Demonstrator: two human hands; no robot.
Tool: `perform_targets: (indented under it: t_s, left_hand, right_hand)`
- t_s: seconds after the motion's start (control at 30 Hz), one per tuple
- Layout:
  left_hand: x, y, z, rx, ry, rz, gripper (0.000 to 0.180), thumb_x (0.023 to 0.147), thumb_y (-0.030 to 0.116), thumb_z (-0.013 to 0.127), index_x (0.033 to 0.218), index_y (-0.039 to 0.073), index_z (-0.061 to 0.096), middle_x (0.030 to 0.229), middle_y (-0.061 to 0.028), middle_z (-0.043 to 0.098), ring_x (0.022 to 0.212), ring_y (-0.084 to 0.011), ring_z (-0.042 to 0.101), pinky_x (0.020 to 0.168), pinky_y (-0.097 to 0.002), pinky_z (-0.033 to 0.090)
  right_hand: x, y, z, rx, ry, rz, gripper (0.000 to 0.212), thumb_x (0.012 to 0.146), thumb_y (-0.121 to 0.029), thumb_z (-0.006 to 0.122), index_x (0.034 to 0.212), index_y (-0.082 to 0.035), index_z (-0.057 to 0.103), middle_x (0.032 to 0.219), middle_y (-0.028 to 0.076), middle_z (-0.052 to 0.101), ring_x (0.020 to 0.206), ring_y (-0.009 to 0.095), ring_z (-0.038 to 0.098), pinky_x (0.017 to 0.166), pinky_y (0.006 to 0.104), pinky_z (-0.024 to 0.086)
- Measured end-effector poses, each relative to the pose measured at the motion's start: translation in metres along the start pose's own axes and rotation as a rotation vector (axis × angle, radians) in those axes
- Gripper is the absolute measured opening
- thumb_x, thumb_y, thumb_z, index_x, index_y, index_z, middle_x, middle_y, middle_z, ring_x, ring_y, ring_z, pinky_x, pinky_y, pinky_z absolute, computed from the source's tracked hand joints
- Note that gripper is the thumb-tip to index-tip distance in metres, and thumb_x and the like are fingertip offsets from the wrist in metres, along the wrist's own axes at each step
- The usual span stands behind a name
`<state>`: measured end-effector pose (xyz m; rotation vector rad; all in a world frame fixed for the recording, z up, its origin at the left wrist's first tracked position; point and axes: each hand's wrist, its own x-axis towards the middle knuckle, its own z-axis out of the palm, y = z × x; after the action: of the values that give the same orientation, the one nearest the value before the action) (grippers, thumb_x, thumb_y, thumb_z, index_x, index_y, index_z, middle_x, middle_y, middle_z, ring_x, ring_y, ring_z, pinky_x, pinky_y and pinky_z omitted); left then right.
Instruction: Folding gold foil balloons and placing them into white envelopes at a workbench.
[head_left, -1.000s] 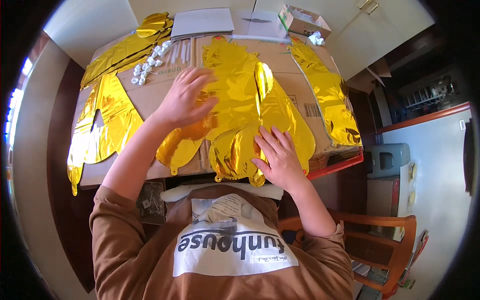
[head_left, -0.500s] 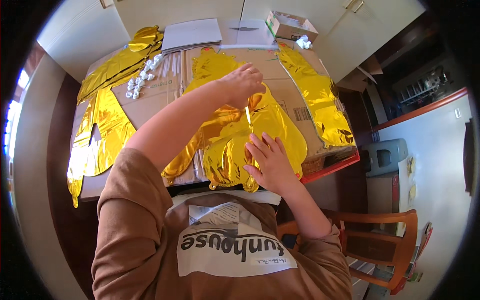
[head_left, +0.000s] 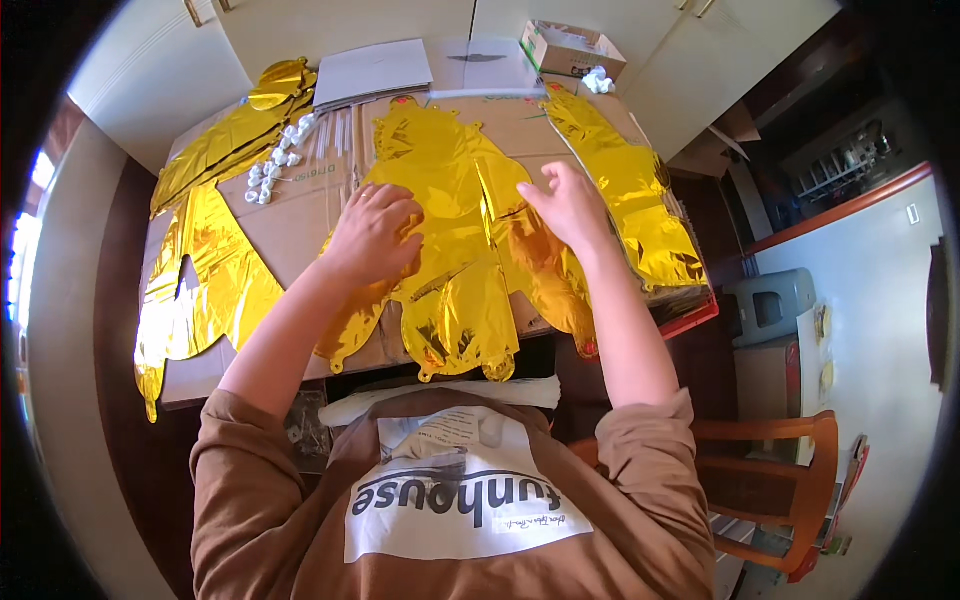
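A flat gold foil balloon lies in the middle of the cardboard-covered table, its lower end with small tabs reaching the near edge. My left hand hovers over the balloon's left side, fingers loosely curved and apart, with nothing visible in them. Above the right side is my right hand, thumb and fingers apart and nothing between them. A folded flap of foil stands along the balloon's right half, and a narrower foil limb spreads out below my right hand.
More gold foil balloons lie at the left and right. White curled pieces and clear straws sit near the back left. Behind them are white sheets and a small open box. A wooden chair stands at the right.
Both hands have parted: my left moved left and nearer, my right moved farther away and rightward. The raised foil was let go, and the balloon's right part now lies more spread out.
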<state>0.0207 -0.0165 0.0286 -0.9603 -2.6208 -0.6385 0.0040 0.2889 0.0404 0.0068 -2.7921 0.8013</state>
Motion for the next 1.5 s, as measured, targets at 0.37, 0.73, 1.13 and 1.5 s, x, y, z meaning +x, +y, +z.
perform_targets:
  t_s: [0.37, 0.73, 1.13, 1.5]
  left_hand:
    - [-0.009, -0.004, 0.013, -0.074, 0.084, 0.050, 0.035, 0.079, 0.019, 0.072, 0.111, 0.005, 0.066, 0.117, -0.0120, 0.062, 0.113, -0.0335, 0.057, 0.102, -0.0456, 0.044]
    - [-0.011, -0.007, 0.013, -0.072, 0.089, 0.034, 0.036, 0.079, 0.020, 0.073, 0.112, 0.006, 0.067, 0.118, -0.0122, 0.061, 0.114, -0.0341, 0.056, 0.103, -0.0455, 0.043]
    - [-0.008, -0.005, 0.011, -0.120, 0.062, 0.031, 0.035, 0.081, 0.019, 0.072, 0.113, 0.005, 0.066, 0.120, -0.0130, 0.061, 0.115, -0.0343, 0.057, 0.102, -0.0454, 0.043]
    - [-0.014, -0.022, 0.015, 0.011, 0.176, -0.168, 0.032, 0.087, 0.013, 0.064, 0.118, 0.003, 0.063, 0.127, -0.0159, 0.061, 0.122, -0.0371, 0.055, 0.106, -0.0464, 0.042]
  right_hand:
    - [0.042, -0.021, 0.008, -0.106, -0.172, 0.155, 0.026, 0.081, -0.033, 0.075, 0.090, -0.008, 0.073, 0.094, 0.012, 0.075, 0.092, 0.032, 0.071, 0.083, 0.0437, 0.054]
    - [0.020, -0.046, 0.038, 0.808, -0.406, -0.208, 0.029, 0.092, -0.020, 0.070, 0.115, -0.003, 0.069, 0.101, 0.015, 0.075, 0.089, 0.028, 0.073, 0.080, 0.0360, 0.056]
    - [0.002, 0.002, 0.061, -0.110, -0.075, -0.662, 0.034, 0.095, -0.026, 0.062, 0.124, -0.010, 0.069, 0.140, 0.005, 0.061, 0.130, 0.029, 0.053, 0.111, 0.0429, 0.039]
    - [0.000, 0.001, 0.060, -0.110, -0.050, -0.681, 0.036, 0.093, -0.024, 0.065, 0.126, -0.009, 0.067, 0.139, 0.006, 0.062, 0.130, 0.030, 0.053, 0.110, 0.0429, 0.040]
